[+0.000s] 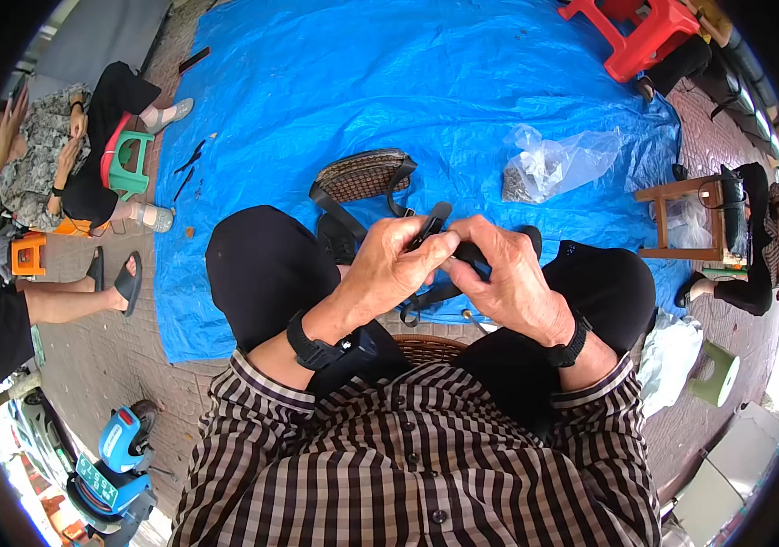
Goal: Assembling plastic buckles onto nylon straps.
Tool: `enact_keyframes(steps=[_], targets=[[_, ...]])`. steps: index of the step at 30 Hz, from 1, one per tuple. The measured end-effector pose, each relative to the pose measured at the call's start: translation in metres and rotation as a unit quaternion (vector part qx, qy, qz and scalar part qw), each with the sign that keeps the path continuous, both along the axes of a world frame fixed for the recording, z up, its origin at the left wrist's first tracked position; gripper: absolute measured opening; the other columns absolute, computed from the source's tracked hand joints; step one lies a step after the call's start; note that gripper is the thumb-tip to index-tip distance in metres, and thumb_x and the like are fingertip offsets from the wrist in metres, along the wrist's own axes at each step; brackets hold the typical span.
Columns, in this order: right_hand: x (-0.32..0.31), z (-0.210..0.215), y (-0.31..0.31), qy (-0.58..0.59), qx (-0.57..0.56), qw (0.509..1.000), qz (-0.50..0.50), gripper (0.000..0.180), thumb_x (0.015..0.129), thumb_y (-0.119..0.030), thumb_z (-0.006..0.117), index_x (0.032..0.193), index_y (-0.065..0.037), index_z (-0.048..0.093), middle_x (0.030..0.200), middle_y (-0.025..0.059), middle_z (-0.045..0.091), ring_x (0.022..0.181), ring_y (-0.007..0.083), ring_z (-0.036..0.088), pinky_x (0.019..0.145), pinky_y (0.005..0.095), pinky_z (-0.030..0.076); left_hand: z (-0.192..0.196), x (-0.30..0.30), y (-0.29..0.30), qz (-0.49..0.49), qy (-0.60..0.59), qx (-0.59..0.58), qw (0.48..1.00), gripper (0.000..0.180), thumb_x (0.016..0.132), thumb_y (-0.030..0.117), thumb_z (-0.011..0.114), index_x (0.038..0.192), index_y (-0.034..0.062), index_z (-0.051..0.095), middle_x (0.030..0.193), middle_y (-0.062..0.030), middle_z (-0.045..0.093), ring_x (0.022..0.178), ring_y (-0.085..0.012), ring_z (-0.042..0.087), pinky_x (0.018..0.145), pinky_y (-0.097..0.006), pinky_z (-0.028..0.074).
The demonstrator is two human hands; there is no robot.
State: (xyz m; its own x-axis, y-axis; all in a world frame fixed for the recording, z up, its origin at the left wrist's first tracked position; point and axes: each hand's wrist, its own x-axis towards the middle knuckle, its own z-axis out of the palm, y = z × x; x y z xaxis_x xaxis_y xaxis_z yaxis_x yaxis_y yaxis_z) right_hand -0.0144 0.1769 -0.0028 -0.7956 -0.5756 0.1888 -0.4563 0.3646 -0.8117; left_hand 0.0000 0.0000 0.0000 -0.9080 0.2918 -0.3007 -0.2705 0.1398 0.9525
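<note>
My left hand [396, 262] and my right hand [506, 275] meet in front of me above my lap, fingers closed. Between them they hold a black strap [435, 219], bent over at the top of my left fingers. Part of it is hidden behind the fingers, and more black band [433, 296] hangs below. Just beyond my hands, a brown patterned bag [362, 176] with black straps lies on the blue tarp [335, 73]. Whether its strap joins the one I hold, I cannot tell.
A clear plastic bag [549, 164] of small greyish pieces sits on the tarp at right. A wicker basket [428, 348] is between my legs. Seated people are at left and right, near a green stool [131, 164], a red stool [636, 41] and a wooden stool [659, 219].
</note>
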Motion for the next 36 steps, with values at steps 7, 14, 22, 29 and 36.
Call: enact_keyframes(steps=[7,14,22,29,36], targets=[[0.001,0.007,-0.001,-0.057,-0.042,0.997,-0.031,0.024,0.074,-0.006,0.069,0.091,-0.002,0.052,0.078,0.0139,0.061,0.067,0.0313,0.061,0.054,0.0337,0.045,-0.002,0.005,0.001,0.028,0.081,0.017,0.996,0.033,0.090,0.031,0.054,0.075,0.0023,0.058,0.057,-0.0022,0.053,0.046,-0.0031,0.043,0.041,-0.020,0.031],[0.002,0.003,0.002,-0.022,-0.054,0.998,-0.017,0.025,0.074,-0.006,0.071,0.092,-0.003,0.054,0.080,0.0103,0.063,0.069,0.0260,0.063,0.058,0.0303,0.047,0.002,0.013,0.005,0.069,0.148,-0.003,0.986,0.031,0.090,0.025,0.054,0.075,-0.0016,0.057,0.054,-0.0030,0.053,0.049,-0.0057,0.049,0.043,-0.023,0.035],[0.002,-0.002,0.002,-0.099,-0.119,0.988,-0.018,0.022,0.077,-0.007,0.069,0.094,-0.004,0.056,0.082,0.0048,0.064,0.074,0.0125,0.062,0.062,0.0252,0.047,0.007,0.013,0.001,0.095,0.125,0.092,0.983,0.027,0.092,0.022,0.051,0.074,0.0035,0.056,0.058,-0.0025,0.056,0.044,-0.0031,0.041,0.040,-0.019,0.032],[0.005,-0.005,0.001,-0.218,-0.248,0.944,-0.013,0.018,0.082,-0.007,0.065,0.095,-0.001,0.054,0.083,0.0034,0.063,0.076,0.0070,0.058,0.068,0.0217,0.046,0.007,0.009,-0.004,0.067,0.030,0.178,0.981,0.031,0.092,0.024,0.052,0.071,0.0012,0.057,0.061,-0.0046,0.059,0.046,-0.0037,0.045,0.040,-0.019,0.034],[0.008,0.007,0.003,-0.245,-0.287,0.926,-0.010,0.016,0.083,-0.005,0.063,0.093,0.001,0.052,0.083,0.0052,0.063,0.078,0.0090,0.060,0.069,0.0229,0.047,0.012,0.009,-0.004,0.043,-0.008,0.206,0.978,0.032,0.092,0.025,0.052,0.074,-0.0005,0.059,0.063,-0.0056,0.059,0.046,-0.0037,0.045,0.041,-0.018,0.035]])
